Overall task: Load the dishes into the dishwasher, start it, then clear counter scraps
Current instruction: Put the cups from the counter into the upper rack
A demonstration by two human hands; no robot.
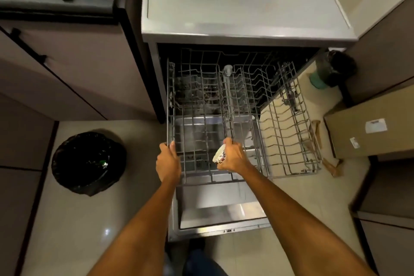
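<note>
**Loading the first cup**

I am clenching my left grip (168, 159) on the upper rack (201, 119) rim at nine o'clock, my right grip (233, 156) grasping the patterned cup (219, 154) over its front. Judging next: seating the cup mouth-down between tines.

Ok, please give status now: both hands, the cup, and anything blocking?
Left hand grips upper rack front corner. Right hand holds patterned cup over rack. Second rack sits on floor, right of dishwasher door.
</note>
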